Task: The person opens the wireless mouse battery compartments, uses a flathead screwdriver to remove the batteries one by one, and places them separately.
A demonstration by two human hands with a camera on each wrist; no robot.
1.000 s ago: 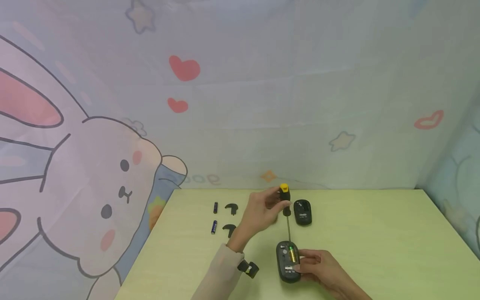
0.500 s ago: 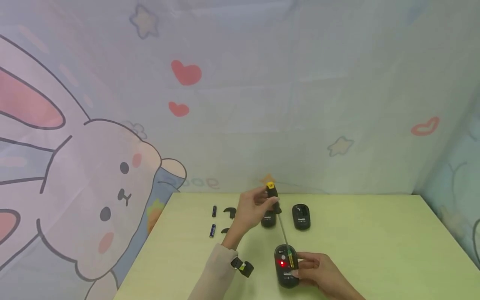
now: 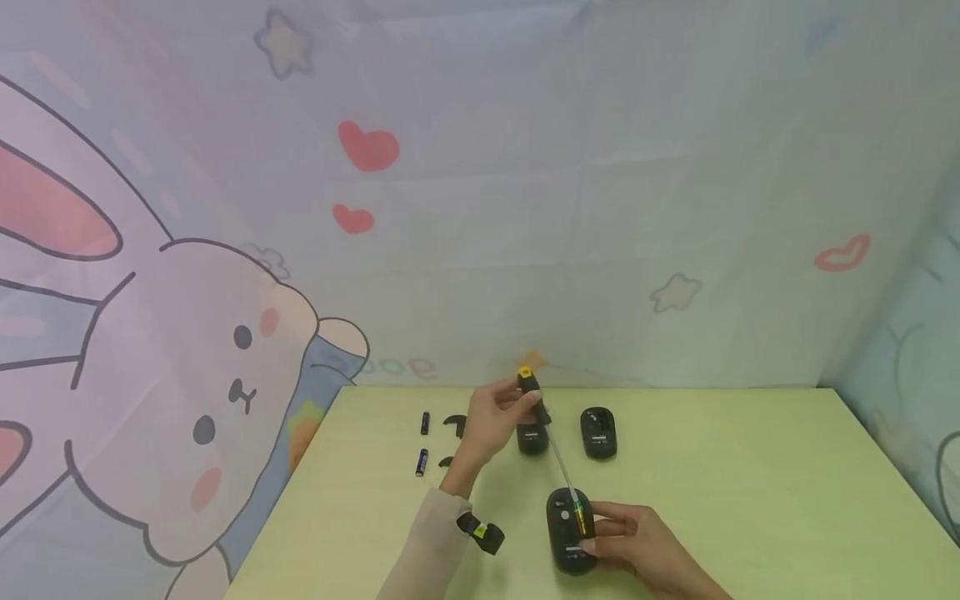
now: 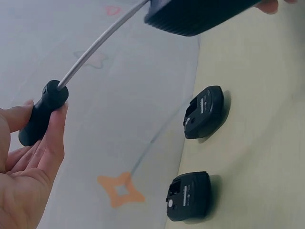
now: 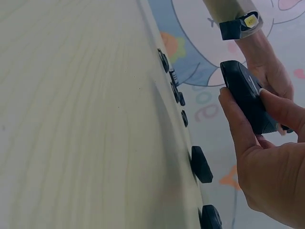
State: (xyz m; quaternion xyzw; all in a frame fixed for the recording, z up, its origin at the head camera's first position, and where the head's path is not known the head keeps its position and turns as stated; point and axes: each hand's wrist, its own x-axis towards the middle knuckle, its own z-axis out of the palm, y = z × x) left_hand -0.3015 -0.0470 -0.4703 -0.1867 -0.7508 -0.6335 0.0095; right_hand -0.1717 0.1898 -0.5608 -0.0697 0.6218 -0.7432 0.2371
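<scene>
My left hand [image 3: 491,421] grips the black handle of a screwdriver [image 3: 558,454] with a yellow end cap. Its metal shaft slants down to the right, and the tip meets the upper end of a battery [image 3: 580,518] in the open slot of a black computer mouse [image 3: 568,546]. That mouse is underside up, held between the thumb and fingers of my right hand [image 3: 637,542]. In the right wrist view the mouse [image 5: 248,98] is raised above the table. The left wrist view shows the screwdriver handle [image 4: 43,112] between thumb and fingers; the slot is out of sight there.
Two more black mice lie underside up farther back, one mouse [image 3: 598,433] to the right and one mouse [image 3: 532,440] partly behind the screwdriver. At left lie two batteries, the nearer a blue battery [image 3: 422,462], and black covers [image 3: 454,424] partly behind my left hand.
My left hand has moved left, so the screwdriver tilts more, its tip staying at the battery's end. A red light on the mouse's underside came on half a second ago and is now off.
</scene>
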